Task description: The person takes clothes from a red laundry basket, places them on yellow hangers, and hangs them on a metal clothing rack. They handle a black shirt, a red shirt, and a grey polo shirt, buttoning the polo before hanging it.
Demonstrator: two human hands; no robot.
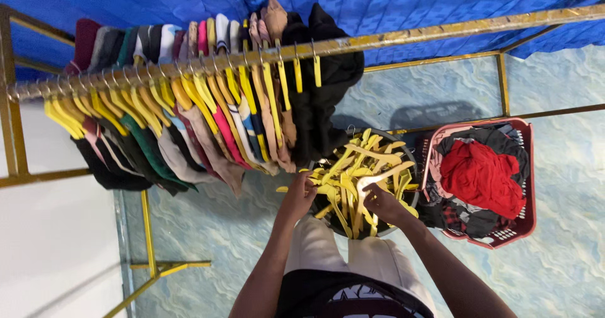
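A dark round basket (413,201) on the floor is heaped with yellow plastic hangers (353,173). My left hand (299,195) reaches into the left side of the heap, its fingers curled among the hangers. At the middle of the pile my right hand (381,203) grips a pale yellow hanger (384,176) that sticks up out of it. Above, a gold metal rail (441,31) carries a row of clothes on yellow hangers (189,97), with a black garment (321,104) at the right end.
A red plastic laundry basket (526,185) to the right holds a red garment (482,176) and dark clothes. The rack's gold frame legs (148,230) stand at left on a pale blue patterned floor. A blue tarp (391,0) hangs behind.
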